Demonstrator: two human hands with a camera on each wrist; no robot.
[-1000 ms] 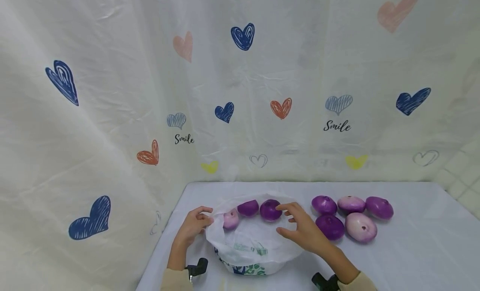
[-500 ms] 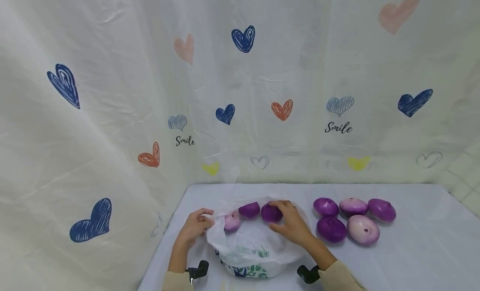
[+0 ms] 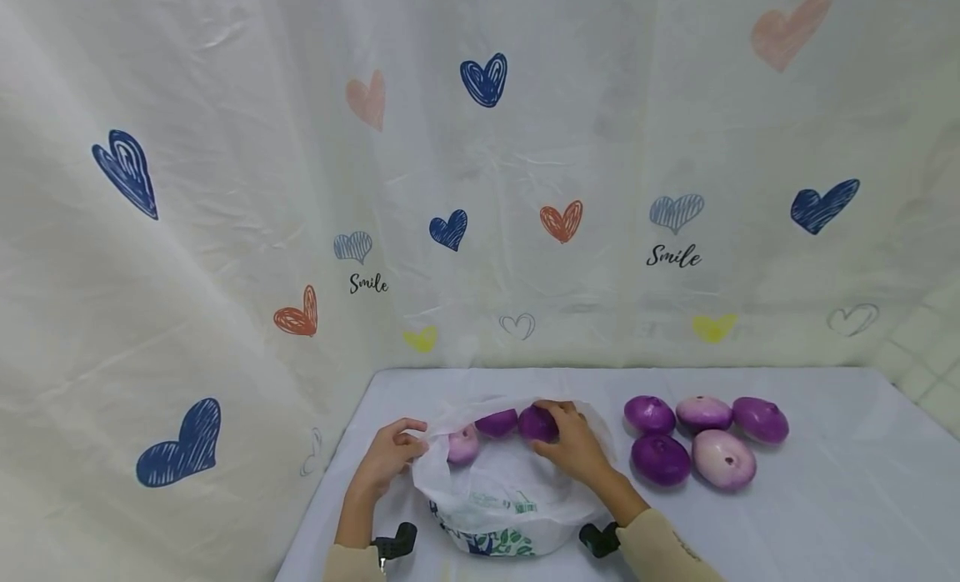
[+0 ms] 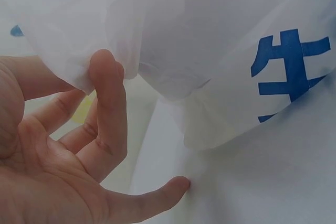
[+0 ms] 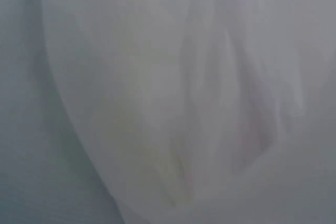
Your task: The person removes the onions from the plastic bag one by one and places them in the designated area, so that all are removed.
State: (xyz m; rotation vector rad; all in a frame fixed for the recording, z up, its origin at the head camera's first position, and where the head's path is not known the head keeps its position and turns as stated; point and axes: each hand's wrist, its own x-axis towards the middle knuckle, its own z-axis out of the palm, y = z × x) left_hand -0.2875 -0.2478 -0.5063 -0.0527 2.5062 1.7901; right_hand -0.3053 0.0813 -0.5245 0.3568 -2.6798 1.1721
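Note:
A white plastic bag (image 3: 517, 515) with green and blue print lies open on the table. My left hand (image 3: 390, 454) pinches its left rim; in the left wrist view, the fingers (image 4: 107, 100) hold the thin plastic edge. Inside the bag, my right hand (image 3: 579, 450) grips a dark purple onion (image 3: 534, 423) from the right, thumb on the near side. Beside that onion lie a cut-looking purple onion (image 3: 497, 423) and a pale pink onion (image 3: 462, 445). Only blurred bag plastic (image 5: 136, 98) fills the right wrist view, so the right fingers are hidden there.
Several purple and pale onions (image 3: 723, 459) sit grouped on the white-covered table (image 3: 840, 482), right of the bag. Behind the table's back edge hangs a pale curtain (image 3: 600, 148) printed with hearts.
My right hand has moved left and closed round the dark purple onion in the bag, shifting it slightly left. The left hand has stayed at the rim.

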